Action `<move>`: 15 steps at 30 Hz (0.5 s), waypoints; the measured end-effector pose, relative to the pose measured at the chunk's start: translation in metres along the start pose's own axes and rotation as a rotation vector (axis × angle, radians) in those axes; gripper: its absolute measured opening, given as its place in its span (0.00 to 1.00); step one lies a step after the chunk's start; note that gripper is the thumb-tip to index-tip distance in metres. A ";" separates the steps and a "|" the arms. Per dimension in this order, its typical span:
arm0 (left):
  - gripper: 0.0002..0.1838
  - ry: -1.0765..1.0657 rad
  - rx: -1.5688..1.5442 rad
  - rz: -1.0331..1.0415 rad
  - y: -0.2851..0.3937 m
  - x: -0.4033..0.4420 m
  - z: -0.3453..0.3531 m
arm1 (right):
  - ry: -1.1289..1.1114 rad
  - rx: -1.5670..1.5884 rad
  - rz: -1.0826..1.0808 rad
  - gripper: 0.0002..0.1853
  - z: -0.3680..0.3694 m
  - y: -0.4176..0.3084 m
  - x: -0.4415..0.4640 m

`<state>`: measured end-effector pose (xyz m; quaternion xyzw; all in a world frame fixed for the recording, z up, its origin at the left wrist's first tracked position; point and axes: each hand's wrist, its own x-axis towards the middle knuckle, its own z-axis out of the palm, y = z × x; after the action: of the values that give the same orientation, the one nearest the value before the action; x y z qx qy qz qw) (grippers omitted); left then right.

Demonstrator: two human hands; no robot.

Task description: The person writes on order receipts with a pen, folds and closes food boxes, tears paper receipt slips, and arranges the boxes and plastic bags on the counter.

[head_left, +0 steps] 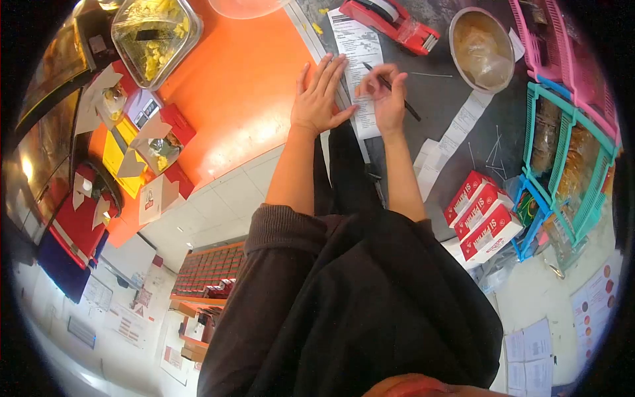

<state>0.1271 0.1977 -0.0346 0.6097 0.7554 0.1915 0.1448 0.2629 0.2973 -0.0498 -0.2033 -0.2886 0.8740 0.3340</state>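
One black pen fills the right grip over the printed receipt; left grip, spread empty at the receipt's edge, should steady it.

The place looked like the counter area of a takeaway food shop. Toward nine o'clock, open printed cartons with food inside stood on an orange counter; between ten and eleven sat a clear plastic tub of yellow food pieces. A long, receipt-like printed slip lay past twelve, near a red tape dispenser. Around three o'clock, red-and-white boxes stood beside plastic baskets of packets. Printed sheets showed toward four.
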 end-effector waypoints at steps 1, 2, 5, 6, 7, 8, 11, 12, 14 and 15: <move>0.49 0.002 -0.005 -0.001 0.000 0.000 0.000 | 0.206 -0.114 -0.083 0.24 0.019 0.001 0.006; 0.49 -0.004 -0.008 -0.009 0.000 0.001 0.000 | 0.410 -0.231 -0.166 0.26 0.030 0.002 0.010; 0.49 -0.002 -0.028 -0.007 0.000 0.000 0.002 | 0.409 -0.635 -0.298 0.16 0.017 0.014 0.016; 0.49 0.002 -0.032 -0.003 0.000 0.000 0.002 | 0.414 -0.855 -0.338 0.10 0.013 0.016 0.017; 0.49 0.008 -0.035 0.000 -0.001 0.001 0.002 | 0.412 -1.074 -0.378 0.06 0.010 0.018 0.018; 0.49 0.006 -0.035 -0.002 -0.001 0.001 0.002 | 0.411 -1.074 -0.375 0.06 0.009 0.020 0.016; 0.49 0.006 -0.030 -0.006 -0.002 0.002 0.000 | 0.524 -1.167 -0.373 0.06 0.016 0.022 0.015; 0.49 0.003 -0.026 -0.004 -0.002 0.002 0.000 | 0.469 -1.167 -0.381 0.05 0.017 0.021 0.016; 0.49 -0.004 -0.028 0.000 0.000 0.000 0.001 | 0.419 -1.171 -0.385 0.05 0.018 0.020 0.014; 0.49 -0.009 -0.025 -0.005 0.000 0.000 0.001 | 0.470 -1.203 -0.411 0.05 0.015 0.021 0.015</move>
<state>0.1276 0.1984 -0.0359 0.6070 0.7537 0.1978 0.1563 0.2345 0.2893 -0.0540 -0.4795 -0.6771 0.4126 0.3760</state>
